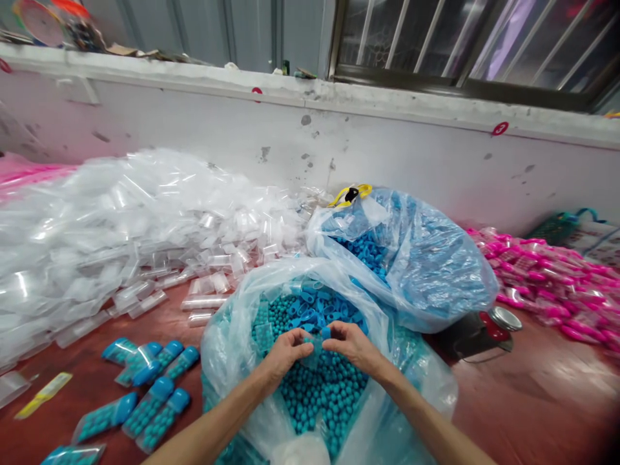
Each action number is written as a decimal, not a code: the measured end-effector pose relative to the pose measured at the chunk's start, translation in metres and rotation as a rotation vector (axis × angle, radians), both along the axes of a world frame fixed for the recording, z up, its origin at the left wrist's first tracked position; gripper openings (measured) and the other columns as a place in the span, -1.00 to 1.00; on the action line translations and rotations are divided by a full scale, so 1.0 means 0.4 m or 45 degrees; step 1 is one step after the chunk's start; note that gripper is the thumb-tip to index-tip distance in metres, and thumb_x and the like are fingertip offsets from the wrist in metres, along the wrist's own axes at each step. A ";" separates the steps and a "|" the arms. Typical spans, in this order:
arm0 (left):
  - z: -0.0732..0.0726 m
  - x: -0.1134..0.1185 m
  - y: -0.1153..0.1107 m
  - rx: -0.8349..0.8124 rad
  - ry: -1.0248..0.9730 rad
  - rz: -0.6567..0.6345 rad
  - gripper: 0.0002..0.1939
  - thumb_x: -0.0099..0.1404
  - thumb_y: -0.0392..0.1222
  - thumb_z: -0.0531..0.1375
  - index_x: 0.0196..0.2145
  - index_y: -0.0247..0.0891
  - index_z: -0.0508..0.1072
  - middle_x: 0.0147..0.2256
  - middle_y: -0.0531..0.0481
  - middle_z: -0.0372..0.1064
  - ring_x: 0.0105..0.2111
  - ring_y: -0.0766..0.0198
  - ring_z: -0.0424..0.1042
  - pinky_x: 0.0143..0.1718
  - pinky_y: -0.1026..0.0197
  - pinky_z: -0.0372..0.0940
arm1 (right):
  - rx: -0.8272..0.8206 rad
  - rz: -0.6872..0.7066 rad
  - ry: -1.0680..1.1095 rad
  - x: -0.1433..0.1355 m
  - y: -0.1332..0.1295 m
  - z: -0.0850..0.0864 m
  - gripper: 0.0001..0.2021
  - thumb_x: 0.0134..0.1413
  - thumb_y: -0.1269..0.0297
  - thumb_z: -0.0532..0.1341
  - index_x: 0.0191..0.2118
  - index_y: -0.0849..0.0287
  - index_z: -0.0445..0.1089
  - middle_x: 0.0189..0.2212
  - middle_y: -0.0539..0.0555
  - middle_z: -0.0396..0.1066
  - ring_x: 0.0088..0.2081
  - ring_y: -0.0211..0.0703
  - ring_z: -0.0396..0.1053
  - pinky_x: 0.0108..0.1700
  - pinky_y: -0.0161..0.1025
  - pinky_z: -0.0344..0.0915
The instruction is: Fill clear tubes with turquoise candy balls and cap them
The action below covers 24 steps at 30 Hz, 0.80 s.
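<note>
Above an open clear bag (225,336) of teal beads (334,394), my two hands meet near the middle of the view. My left hand (290,349) pinches a small clear tube (314,352) that shows some teal inside. Fingers of my right hand (351,345) are closed on a blue cap (326,332) at the tube's right end. Loose blue caps (314,307) lie on the beads just behind my hands. Whether cap and tube touch is too small to tell.
Filled tubes with blue caps (157,400) lie on the red table (533,413) at left, near a yellow tool (44,395). Clear empty tubes (145,219) are heaped behind. A second bag (436,258) holds blue caps. Pink pieces (547,278) and a dark box (472,339) are at right.
</note>
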<state>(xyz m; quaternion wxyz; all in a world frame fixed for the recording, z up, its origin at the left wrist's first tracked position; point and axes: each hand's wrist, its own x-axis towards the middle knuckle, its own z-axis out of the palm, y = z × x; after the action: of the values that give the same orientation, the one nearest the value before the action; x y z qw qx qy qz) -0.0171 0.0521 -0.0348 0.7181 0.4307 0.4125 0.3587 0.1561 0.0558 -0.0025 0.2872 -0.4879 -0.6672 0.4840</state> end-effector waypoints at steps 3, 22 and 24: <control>0.009 0.006 -0.004 0.239 0.117 -0.005 -0.75 -0.07 -0.14 0.24 -0.48 -0.30 0.27 -0.55 0.14 0.21 -0.52 0.42 0.23 -0.47 0.34 0.15 | 0.111 0.005 -0.053 -0.005 -0.015 0.006 -0.86 0.02 0.32 0.08 -0.35 0.19 0.36 -0.50 -0.05 0.38 -0.42 -0.25 0.31 -0.34 -0.34 0.23; 0.022 0.013 -0.054 0.045 0.071 -0.098 -0.52 0.05 0.10 0.12 -0.17 -0.26 0.19 -0.59 0.16 0.25 -0.76 0.44 0.24 -0.79 0.42 0.06 | 0.523 0.030 -0.243 -0.009 -0.082 0.008 -0.67 0.07 0.39 0.03 -0.03 0.12 0.30 -0.21 0.11 0.39 -0.20 -0.15 0.35 -0.13 -0.20 0.28; 0.023 0.013 -0.058 0.025 0.032 -0.103 -0.51 0.05 0.10 0.13 -0.16 -0.27 0.19 -0.57 0.14 0.27 -0.76 0.45 0.25 -0.79 0.43 0.05 | 0.421 -0.018 -0.148 -0.011 -0.091 -0.002 -0.67 0.11 0.34 0.00 -0.02 0.12 0.30 -0.31 0.09 0.42 -0.34 -0.19 0.38 -0.30 -0.25 0.34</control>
<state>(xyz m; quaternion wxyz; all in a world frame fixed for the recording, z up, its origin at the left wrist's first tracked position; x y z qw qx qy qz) -0.0120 0.0289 -0.0257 0.7225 0.4586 0.4002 0.3280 0.1517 0.0195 -0.0032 0.3279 -0.4659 -0.7497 0.3367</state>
